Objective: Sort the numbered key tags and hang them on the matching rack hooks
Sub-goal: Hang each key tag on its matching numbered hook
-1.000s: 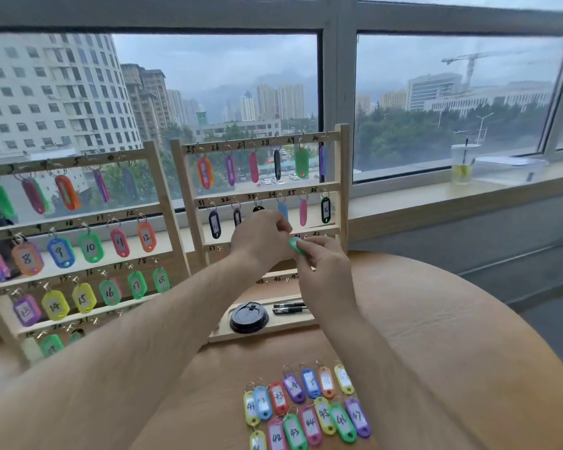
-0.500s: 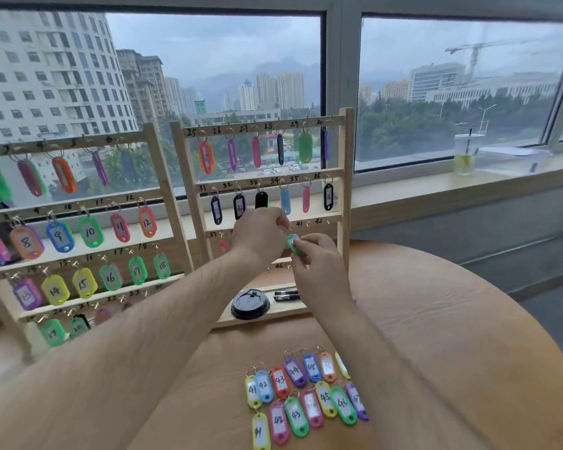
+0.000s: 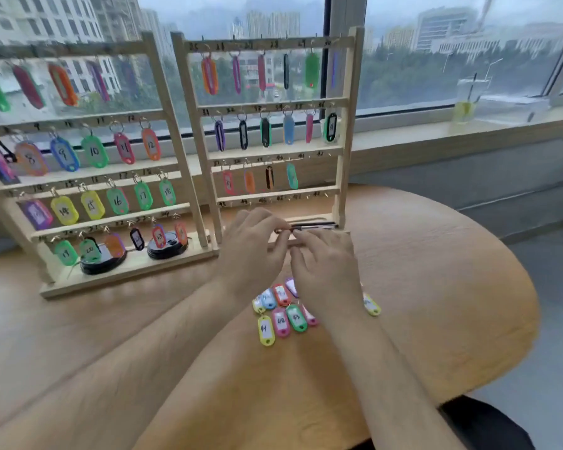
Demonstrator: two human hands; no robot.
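Covering coloured plastic key tags (image 3: pixel 281 321), left hand (image 3: pixel 254 251) and right hand (image 3: pixel 325 271) meet before the wooden rack (image 3: pixel 343 177); blur hides whether fingers grip anything.

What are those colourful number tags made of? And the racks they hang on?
The key tags look like shiny plastic, going by their bright even colours and smooth rounded edges. The racks look like pale unpainted wood, with light tan bars, though the grain is too blurred to be sure.

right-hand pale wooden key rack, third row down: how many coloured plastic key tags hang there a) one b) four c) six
b: the third row of the right-hand pale wooden key rack carries four, a pink tag, an orange tag, a dark tag and a teal tag; the right end of that row is bare.
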